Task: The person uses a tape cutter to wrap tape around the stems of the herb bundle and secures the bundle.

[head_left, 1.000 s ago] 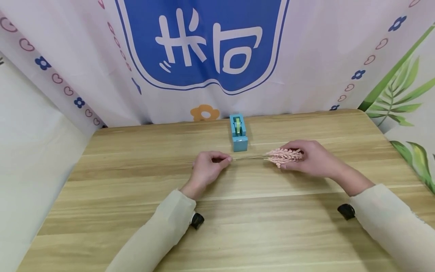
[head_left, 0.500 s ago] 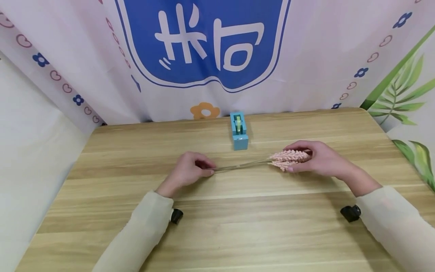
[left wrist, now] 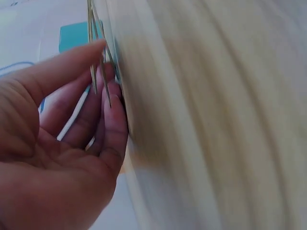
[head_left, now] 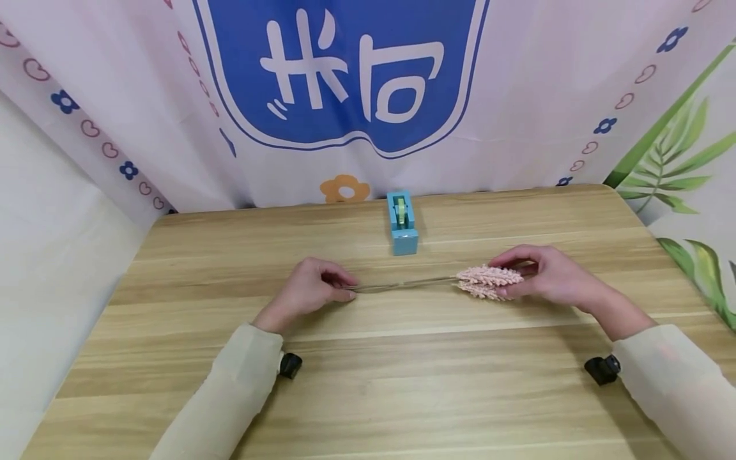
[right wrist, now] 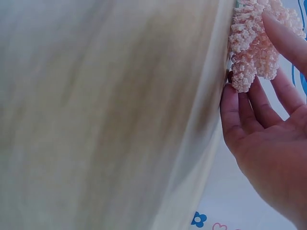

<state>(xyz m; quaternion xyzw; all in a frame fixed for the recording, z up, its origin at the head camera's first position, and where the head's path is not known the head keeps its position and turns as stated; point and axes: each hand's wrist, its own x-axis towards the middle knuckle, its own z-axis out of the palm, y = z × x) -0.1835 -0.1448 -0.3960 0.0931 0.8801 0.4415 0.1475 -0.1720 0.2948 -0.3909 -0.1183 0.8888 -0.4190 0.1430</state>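
Note:
A small bunch of flower sprigs (head_left: 477, 276) with pale pink, knobbly heads and thin brown stems (head_left: 425, 281) stretches sideways just over the wooden table. At the stem ends, my left hand (head_left: 307, 286) pinches them between thumb and fingers; the left wrist view shows several stem tips (left wrist: 106, 91) against the fingers. My right hand (head_left: 554, 276) has its thumb and fingers around the tips of the pink heads. Seen from the right wrist, the thumb lies across the heads (right wrist: 247, 48) with the fingers beneath and behind. Part of the heads is hidden by that hand.
A blue tape dispenser (head_left: 405, 241) with a yellowish roll stands behind the stems, near the table's back edge. The wooden table (head_left: 402, 396) ends at a white curtain (head_left: 529, 128) with a blue emblem. Both wrists carry small black cameras.
My left hand has moved left and slightly toward me along the stems, so more stem shows between the hands. The right hand has shifted slightly right and toward me, with the pink heads.

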